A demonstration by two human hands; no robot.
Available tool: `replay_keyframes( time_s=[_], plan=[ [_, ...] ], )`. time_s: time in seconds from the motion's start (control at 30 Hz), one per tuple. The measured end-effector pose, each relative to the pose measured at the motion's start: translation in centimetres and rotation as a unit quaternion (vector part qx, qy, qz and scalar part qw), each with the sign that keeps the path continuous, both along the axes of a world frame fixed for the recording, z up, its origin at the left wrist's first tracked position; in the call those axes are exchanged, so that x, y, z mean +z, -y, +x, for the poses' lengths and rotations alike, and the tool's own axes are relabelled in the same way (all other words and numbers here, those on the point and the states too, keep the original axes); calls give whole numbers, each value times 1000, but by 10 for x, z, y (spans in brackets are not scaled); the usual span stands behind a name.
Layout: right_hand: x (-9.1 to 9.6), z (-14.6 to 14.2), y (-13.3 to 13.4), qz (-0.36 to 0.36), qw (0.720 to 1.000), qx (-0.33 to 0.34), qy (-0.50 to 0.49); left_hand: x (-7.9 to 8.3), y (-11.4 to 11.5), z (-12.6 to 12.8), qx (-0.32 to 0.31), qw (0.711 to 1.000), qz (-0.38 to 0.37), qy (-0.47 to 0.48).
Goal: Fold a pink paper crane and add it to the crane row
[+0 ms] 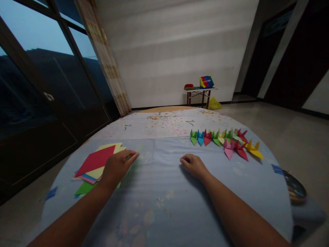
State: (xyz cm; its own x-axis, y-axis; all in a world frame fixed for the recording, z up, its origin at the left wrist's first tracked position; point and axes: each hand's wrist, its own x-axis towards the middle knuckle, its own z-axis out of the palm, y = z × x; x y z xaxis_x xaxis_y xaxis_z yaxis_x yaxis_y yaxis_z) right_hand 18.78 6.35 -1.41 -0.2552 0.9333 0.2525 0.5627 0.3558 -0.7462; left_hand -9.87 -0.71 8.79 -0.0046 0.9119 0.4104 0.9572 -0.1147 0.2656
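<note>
My left hand is closed in a pinch at the right side of a pile of coloured paper. A faint, smeared strip of pale green paper shows at its fingertips, seen nearly edge-on. In the pile, a red square sheet lies on top, with yellow, blue, pink and green sheets partly showing beneath. Loosely curled, my right hand is low over the blue tablecloth, with nothing visible in its fingers. Beyond it, several folded paper cranes in many colours stand at the right.
The table is round, with a white floral cloth at its far part. Blue tape strips sit at the edges. A small side table against the wall bears a colourful package. A dark round object stands beside the table at right.
</note>
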Motion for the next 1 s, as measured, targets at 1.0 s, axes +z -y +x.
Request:
replay_keyframes(
  time_s=[1.0],
  plan=[
    [16, 25, -11, -1, 999, -45, 25, -98, -9, 119, -365, 930, -35, 4]
  ],
)
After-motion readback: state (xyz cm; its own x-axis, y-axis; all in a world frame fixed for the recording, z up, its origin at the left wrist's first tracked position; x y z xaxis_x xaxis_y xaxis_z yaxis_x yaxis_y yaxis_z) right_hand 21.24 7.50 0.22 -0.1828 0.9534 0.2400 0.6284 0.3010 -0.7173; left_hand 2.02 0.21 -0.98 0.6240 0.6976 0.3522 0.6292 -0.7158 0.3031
